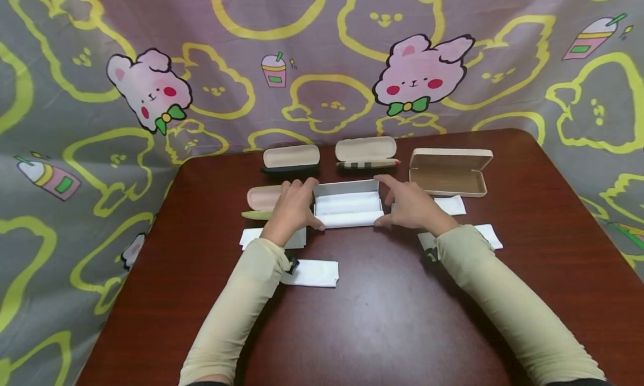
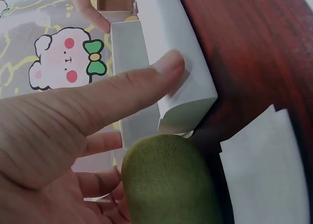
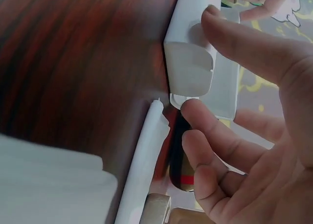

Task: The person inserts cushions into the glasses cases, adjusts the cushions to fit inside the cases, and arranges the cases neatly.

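Though apart, hands astride white case

Soft, muted light leaves a hazy pale glare on the dark tabletop in the head view, where the wide lens makes the outer edges lean. Both wrist views look washed-out and slightly soft — reddish sheen streaks the wood, and the left thumb casts a faint shadow on the white case.

The left hand and right hand are holding opposite ends of an open white case on the table; other open cases are lying farther back.
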Demonstrator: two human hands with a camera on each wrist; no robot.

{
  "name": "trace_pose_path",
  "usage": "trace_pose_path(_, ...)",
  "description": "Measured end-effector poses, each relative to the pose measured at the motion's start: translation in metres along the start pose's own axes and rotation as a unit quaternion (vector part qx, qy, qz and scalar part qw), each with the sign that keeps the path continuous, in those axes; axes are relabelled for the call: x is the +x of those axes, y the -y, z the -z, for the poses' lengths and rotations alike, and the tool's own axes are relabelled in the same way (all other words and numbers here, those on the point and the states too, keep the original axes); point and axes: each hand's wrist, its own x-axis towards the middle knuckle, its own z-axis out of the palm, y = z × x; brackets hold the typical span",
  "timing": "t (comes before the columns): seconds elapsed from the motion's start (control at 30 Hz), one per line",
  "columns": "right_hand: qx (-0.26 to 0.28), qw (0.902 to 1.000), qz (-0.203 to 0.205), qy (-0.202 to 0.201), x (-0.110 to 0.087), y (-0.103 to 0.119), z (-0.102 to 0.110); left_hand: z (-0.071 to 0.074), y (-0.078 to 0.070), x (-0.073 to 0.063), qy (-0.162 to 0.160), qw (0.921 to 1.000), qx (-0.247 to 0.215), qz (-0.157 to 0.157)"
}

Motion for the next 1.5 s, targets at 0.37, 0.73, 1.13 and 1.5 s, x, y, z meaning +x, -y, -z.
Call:
trace_pose_path(0.37, 0.02, 0.9994, -0.001, -0.03, -0.009, 0.005, 0.003, -0.005, -0.008, -0.004, -0.036, 0.9991, -0.003, -0.021)
trace_pose_path(0.73, -0.015, 0.998, 0.03, -0.054, -0.019, 0.002, -0.004, -0.015, -0.026, -0.02, -0.07, 0.9948, 0.047, -0.057)
trace_pose_path(1.13, -0.009, 0.9981, 0.028, -0.055, -0.026, 0.002, -0.001, -0.018, -0.04, -0.018, -0.079, 0.9912, 0.077, -0.073)
trace_pose_path(1.5, 0.017, 0.9966, -0.008, -0.08, -0.039, -0.011, 0.02, -0.022, -0.085, 0.004, -0.061, 0.9907, 0.008, -0.121)
